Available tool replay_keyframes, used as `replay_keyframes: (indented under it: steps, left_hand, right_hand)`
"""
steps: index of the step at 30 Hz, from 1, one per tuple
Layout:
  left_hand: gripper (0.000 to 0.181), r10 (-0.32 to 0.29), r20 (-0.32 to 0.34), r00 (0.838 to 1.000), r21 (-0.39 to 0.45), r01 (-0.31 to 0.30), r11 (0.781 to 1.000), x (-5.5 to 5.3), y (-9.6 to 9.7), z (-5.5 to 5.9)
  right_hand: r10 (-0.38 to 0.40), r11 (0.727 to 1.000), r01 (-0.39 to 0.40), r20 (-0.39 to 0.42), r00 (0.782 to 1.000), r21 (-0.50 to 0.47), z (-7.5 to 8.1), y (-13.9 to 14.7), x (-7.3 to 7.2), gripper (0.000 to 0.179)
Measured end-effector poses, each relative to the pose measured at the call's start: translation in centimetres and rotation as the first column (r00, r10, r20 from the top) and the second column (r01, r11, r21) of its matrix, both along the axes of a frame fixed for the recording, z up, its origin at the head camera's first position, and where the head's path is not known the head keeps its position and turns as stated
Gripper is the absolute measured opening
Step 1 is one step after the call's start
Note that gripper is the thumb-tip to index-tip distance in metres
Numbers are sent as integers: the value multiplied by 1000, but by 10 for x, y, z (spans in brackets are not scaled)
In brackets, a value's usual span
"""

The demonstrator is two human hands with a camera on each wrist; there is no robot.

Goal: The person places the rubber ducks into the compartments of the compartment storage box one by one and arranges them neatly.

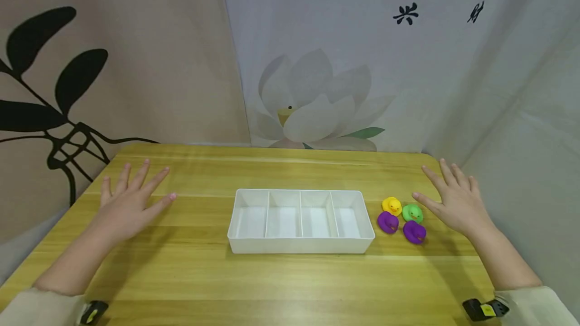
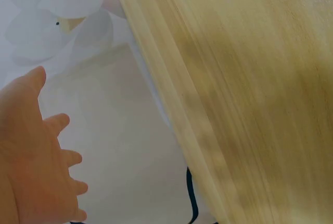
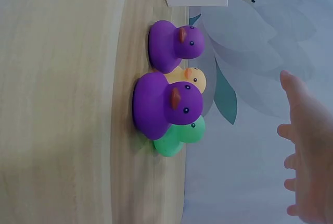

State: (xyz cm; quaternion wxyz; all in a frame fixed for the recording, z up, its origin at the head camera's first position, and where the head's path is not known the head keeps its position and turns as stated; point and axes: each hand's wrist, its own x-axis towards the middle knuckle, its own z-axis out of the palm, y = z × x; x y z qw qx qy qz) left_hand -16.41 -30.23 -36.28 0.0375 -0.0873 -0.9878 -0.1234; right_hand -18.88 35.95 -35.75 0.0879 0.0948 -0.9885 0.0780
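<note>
My left hand (image 1: 127, 210) is spread over the left part of the table, fingers straight and holding nothing. On the right, my right hand (image 1: 459, 205) is spread too, its thumb near a small group of rubber ducks. The group has a yellow duck (image 1: 391, 206), a green duck (image 1: 413, 213) and two purple ones, a left purple duck (image 1: 387, 222) and a right purple duck (image 1: 414, 232). Left of the ducks sits a white tray (image 1: 301, 246) with bare compartments side by side. The right wrist view shows the ducks upright, the right purple duck (image 3: 153, 107) partly covering the yellow and green ones.
The wooden table (image 1: 290, 286) ends at a back edge against a cloth (image 1: 317, 24) printed with a lotus and dark characters. Dark leaves are printed on the beige cloth (image 1: 172, 54) at the left. Each wrist wears a black strap near its pale sleeve (image 1: 534, 306).
</note>
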Motion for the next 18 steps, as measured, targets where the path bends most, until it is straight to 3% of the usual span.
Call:
replay_keyframes:
  steps: [18]
  left_hand:
    - [77, -1, -25, 1000, 20, 1, 1000, 6, 4, 3]
  right_hand:
    - [7, 1000, -8, -42, 999, -8, 5, -6, 7, 82]
